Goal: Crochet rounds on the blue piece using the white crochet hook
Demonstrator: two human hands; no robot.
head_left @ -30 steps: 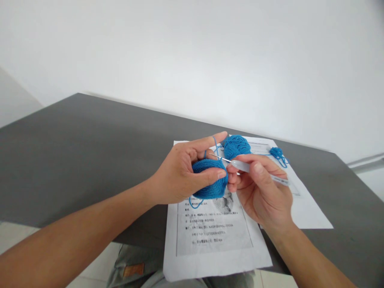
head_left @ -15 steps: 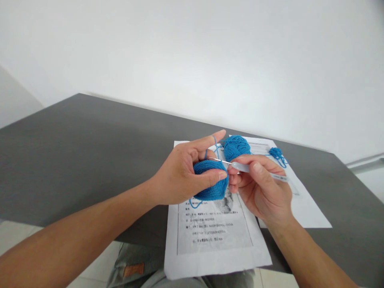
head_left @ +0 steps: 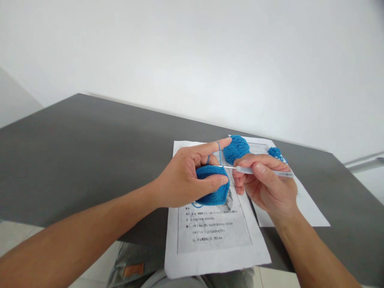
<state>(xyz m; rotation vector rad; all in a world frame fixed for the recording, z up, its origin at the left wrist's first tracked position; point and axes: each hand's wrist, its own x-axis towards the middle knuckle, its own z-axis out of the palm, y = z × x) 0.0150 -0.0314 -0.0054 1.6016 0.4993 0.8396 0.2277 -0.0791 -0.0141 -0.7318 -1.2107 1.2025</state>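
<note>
A rounded piece of blue crochet work (head_left: 213,194) is pinched in my left hand (head_left: 187,172), thumb across its near side. Blue yarn loops around the raised index finger of that hand and runs down to the top edge of the piece. My right hand (head_left: 270,184) grips a crochet hook (head_left: 244,170) by its pale, translucent handle, like a pen. The hook's thin metal shaft lies along the upper edge of the crochet work, where the yarn meets it. The hook's very tip is hard to make out near my left fingers.
Behind my hands a ball of blue yarn (head_left: 237,148) sits on the papers, with a small tangle of blue yarn (head_left: 274,152) to its right. A printed sheet (head_left: 216,256) overhangs the front edge of the dark grey table (head_left: 105,152). A second sheet (head_left: 306,212) lies to the right.
Both hands have shifted slightly right and down with the crochet work and hook. My left index finger now reaches farther right, overlapping the yarn ball's edge. The hook lies nearer to level.
</note>
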